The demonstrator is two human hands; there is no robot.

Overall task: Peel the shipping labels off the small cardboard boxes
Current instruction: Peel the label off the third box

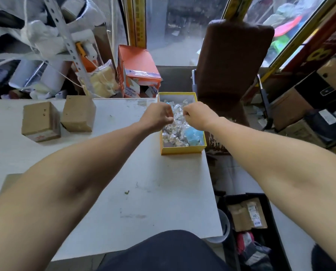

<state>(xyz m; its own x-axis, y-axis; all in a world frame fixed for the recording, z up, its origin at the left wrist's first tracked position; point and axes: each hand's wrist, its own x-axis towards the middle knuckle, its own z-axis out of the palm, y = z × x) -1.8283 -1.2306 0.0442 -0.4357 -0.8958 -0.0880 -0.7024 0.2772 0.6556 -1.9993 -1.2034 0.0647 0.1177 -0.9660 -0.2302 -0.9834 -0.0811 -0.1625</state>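
Both hands over the open yellow cardboard box point(182, 149) of crumpled paper scraps point(176, 132)

Left hand point(157, 116) and right hand point(197, 114) look clenched; any grasped scrap is hidden. A sticky scrap could cling. Two small brown cardboard boxes point(40, 121) stand well left.

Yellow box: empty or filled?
Filled. The lidless yellow box holds crumpled label scraps piled near its rim.
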